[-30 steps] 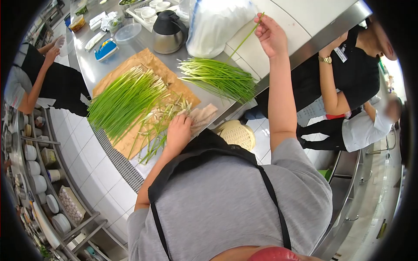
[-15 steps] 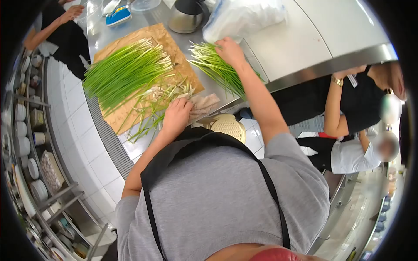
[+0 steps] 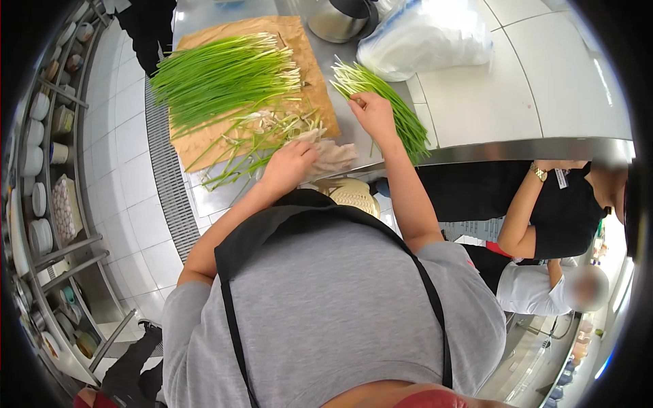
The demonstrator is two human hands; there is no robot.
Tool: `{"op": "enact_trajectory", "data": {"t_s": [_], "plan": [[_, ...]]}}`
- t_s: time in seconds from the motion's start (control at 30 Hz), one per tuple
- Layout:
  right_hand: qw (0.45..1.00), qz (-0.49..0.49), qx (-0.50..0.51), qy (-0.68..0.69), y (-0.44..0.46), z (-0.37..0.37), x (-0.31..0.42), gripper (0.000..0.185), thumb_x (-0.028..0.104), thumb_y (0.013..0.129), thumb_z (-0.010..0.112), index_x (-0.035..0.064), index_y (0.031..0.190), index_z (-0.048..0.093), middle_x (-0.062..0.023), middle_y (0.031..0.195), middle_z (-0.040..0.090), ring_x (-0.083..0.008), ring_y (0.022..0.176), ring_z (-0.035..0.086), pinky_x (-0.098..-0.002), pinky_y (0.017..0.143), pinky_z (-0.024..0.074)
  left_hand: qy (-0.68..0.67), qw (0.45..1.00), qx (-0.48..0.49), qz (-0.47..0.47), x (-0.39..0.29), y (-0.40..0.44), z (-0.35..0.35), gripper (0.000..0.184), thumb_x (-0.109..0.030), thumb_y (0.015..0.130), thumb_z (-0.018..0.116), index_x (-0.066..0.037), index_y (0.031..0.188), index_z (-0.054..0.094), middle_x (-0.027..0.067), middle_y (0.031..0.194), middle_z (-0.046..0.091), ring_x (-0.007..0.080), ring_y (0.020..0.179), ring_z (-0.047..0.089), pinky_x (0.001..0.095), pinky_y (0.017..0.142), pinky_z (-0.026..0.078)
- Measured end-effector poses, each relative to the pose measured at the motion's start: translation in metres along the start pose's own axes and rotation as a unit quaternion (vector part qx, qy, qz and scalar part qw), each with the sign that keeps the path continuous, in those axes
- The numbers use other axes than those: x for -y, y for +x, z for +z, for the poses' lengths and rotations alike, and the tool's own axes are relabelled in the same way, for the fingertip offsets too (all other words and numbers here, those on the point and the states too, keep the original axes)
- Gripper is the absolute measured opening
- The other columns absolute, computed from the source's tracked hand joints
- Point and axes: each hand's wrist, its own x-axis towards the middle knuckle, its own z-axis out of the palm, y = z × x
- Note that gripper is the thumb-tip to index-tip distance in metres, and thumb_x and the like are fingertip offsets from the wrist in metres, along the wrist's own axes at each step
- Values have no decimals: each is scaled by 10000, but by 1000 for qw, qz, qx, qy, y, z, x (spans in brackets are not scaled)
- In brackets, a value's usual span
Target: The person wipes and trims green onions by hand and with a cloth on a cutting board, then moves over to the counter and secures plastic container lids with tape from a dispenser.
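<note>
A thick layer of long green chives with white ends (image 3: 224,78) lies on a brown paper sheet (image 3: 316,61). Pale peeled-off scraps and loose stalks (image 3: 272,129) are heaped at the sheet's near edge. There my left hand (image 3: 292,164) is closed on a crumpled pinkish cloth (image 3: 333,156). On the bare metal to the right rests a smaller chive bunch (image 3: 401,112), its white ends pointing away. My right hand (image 3: 375,117) is at this bunch's left side, fingers curled and pinched on chives; the fingertips are partly hidden.
A stuffed white plastic bag (image 3: 428,41) and a metal jug (image 3: 338,24) stand behind the small bunch. A woven stool (image 3: 355,196) is under the near table edge. Two people (image 3: 558,204) are at the right. Shelves with containers (image 3: 51,170) line the left.
The view has shifted, so the table sits higher in it. My right hand has moved from the bunch's white ends nearer me along its side. My left hand stays by the cloth.
</note>
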Motion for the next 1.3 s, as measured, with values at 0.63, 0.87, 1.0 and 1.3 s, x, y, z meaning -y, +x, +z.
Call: {"op": "enact_trajectory", "data": {"t_s": [0.63,0.87,1.0,1.3], "plan": [[986,-43,-120,-105,65,14,-28,163,201,708,636,72,805,655,-110,799,573,-286,745,561,-379,657,461,-7,998,-32,51,-16,38,5,195,-92,680,608,-73,873,586,80,1017,526,300,977,483,391,859,390],[994,-35,-98,-34,73,2,-29,158,203,713,627,70,792,657,-131,787,586,-291,728,571,-369,660,462,-21,998,18,50,-6,63,-8,175,-126,687,615,-75,854,594,100,902,543,298,862,517,384,781,416],[981,-108,-97,-131,73,9,-29,188,233,714,626,64,791,655,-127,777,583,-298,712,563,-371,665,460,-30,998,7,-63,26,111,-4,253,-171,722,603,-64,952,600,142,889,584,327,839,548,391,763,439],[998,6,-65,-7,77,-7,-29,187,244,734,613,76,798,662,-145,771,597,-308,709,574,-377,654,462,-48,971,-17,-235,82,191,47,280,-173,693,595,-80,954,636,165,906,617,315,836,594,377,756,468]]}}
